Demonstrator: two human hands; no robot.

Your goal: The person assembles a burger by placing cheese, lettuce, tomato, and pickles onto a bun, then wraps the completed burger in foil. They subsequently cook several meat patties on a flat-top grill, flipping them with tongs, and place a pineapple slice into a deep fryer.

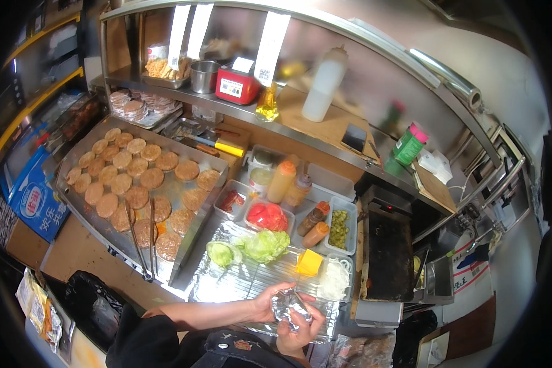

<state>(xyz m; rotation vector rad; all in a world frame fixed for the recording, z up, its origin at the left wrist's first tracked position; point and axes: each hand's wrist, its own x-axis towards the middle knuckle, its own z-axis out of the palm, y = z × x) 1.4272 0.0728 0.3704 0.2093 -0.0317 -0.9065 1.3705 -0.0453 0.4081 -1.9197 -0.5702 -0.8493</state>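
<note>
Both of my hands hold a foil-wrapped item (290, 309), low in the middle of the view and above a foil-lined wire rack (253, 280). My left hand (267, 301) supports its left side, and my right hand (301, 327) closes around its lower right. What lies inside the foil is hidden. Just beyond the hands are yellow cheese slices (309, 262) and a tub of sliced white onion (335, 278). Lettuce leaves (264, 246) and a lettuce piece (221, 254) rest at the rack's far side, near a tub of sliced tomato (267, 217).
At left, a griddle (165, 271) carries many browned patties and metal tongs (142, 244). Sauce bottles (281, 181) and a pickle tub (339, 228) stand behind the rack. A dark hot plate (388, 253) is at right. A steel shelf (202, 99) spans the back.
</note>
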